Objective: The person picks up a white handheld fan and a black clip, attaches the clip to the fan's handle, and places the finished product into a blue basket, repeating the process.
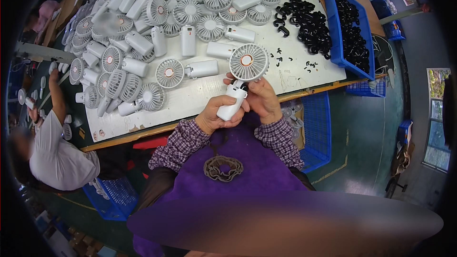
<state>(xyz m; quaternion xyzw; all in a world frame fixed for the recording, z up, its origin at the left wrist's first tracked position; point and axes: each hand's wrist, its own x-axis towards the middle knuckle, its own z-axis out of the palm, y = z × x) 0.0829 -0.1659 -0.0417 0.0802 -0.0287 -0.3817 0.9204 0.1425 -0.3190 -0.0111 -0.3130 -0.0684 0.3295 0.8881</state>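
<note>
A dense heap of white plastic handheld fans with round slatted heads covered the far and left parts of the white-topped counter with a wooden edge, many lying across one another. A single white fan with an orange-ringed hub lay on the heap's near side, its handle pointing right. To the right sat a pile of glossy black curved plastic pieces, just beside a blue rectangular plastic tray filled with similar pieces; tiny black bits were scattered nearer the front edge. Below the counter, on the right, stood a blue slatted plastic crate. A co-worker in a white shirt was at the left, well apart from the hands.

The held white fan was tilted in front of the person near the counter's front edge, head up and right. The left hand was closed around its handle, thumb on top. The right hand had its fingers curled at the neck, beside a small black part; its exact fingertip contact could not be told.
</note>
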